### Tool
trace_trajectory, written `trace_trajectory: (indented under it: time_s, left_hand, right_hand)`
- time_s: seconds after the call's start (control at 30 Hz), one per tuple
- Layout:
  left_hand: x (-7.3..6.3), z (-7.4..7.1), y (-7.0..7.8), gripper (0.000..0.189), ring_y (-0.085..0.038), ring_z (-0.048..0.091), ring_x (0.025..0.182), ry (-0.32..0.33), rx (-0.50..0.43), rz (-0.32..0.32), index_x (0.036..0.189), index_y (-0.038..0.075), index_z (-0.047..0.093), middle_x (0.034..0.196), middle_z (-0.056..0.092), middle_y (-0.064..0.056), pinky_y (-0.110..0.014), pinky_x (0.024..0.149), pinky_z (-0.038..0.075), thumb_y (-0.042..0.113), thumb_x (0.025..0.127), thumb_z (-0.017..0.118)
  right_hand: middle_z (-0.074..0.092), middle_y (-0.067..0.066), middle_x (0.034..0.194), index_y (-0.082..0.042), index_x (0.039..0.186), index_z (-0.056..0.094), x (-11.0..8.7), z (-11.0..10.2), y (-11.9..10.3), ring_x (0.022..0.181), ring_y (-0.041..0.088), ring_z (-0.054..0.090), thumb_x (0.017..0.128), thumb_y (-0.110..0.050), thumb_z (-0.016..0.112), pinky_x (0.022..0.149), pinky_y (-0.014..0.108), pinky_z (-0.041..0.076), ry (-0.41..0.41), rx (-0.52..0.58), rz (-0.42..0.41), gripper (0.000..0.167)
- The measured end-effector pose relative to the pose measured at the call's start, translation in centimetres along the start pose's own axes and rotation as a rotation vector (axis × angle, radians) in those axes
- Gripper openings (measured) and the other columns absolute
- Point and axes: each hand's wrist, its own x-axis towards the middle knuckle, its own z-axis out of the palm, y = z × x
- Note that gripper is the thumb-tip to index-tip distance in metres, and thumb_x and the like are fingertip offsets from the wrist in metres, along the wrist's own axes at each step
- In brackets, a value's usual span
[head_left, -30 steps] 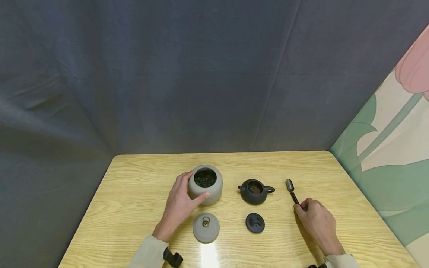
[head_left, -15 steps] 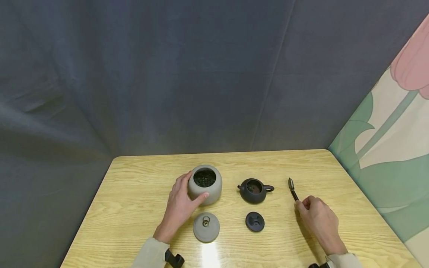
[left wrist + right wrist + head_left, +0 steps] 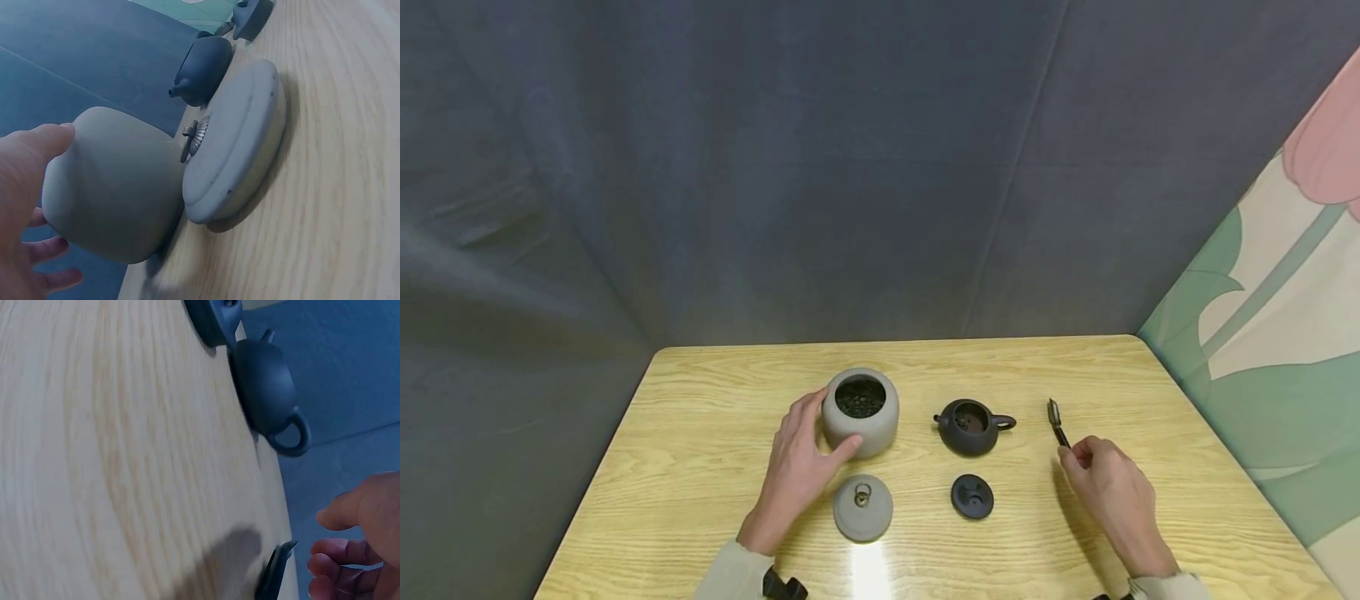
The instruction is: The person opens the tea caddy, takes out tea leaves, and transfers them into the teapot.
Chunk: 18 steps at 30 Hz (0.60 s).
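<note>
My left hand (image 3: 793, 467) stands around the near left side of a grey tea jar (image 3: 880, 433). In the left wrist view its thumb (image 3: 56, 139) lies at the jar's wall, while the other fingers are spread and apart from it. Dark tea leaves (image 3: 860, 400) fill the jar. My right hand (image 3: 1108, 492) is over the handle end of a dark tea scoop (image 3: 1055, 415). In the right wrist view the scoop (image 3: 273, 575) lies beside loosely curled fingers (image 3: 328, 565), and nothing shows between them and the thumb.
A dark teapot (image 3: 967, 442) stands uncovered at mid-table, some leaves inside. Its round lid (image 3: 972, 497) lies in front. The jar's grey lid (image 3: 868, 525), with a metal ring on top, rests before the jar. Dark cloth (image 3: 850, 208) hangs behind the wooden table (image 3: 700, 433).
The tea scoop has turned onto its side, its bowl now looking narrower. My left hand has drawn back slightly from the jar. Jar, teapot and lids stay put.
</note>
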Motion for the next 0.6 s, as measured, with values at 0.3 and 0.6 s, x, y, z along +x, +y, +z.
trace_trajectory:
  time_s: [0.3,0.6]
  left_hand:
    - [-1.0,-0.6,0.8,0.088,-0.037,0.045,0.153,0.025,0.024,0.031,0.16,0.016,0.045,0.165,0.046,-0.012,-0.066,0.123,0.035,0.054,0.09,0.083]
    - [-1.8,-1.1,2.0,0.088,-0.036,0.046,0.151,0.054,0.045,0.086,0.159,0.014,0.045,0.163,0.047,-0.012,-0.066,0.121,0.038,0.052,0.089,0.084]
  right_hand:
    - [0.071,0.006,0.08,-0.003,0.092,0.072,-0.9,-0.4,-2.2,0.059,0.012,0.054,0.103,-0.026,0.066,0.048,0.028,0.04,0.031,0.009,-0.08,0.027]
    - [0.073,0.009,0.086,-0.003,0.094,0.075,-1.3,-0.4,-3.1,0.059,0.011,0.057,0.102,-0.025,0.07,0.049,0.029,0.043,0.047,0.015,-0.106,0.024]
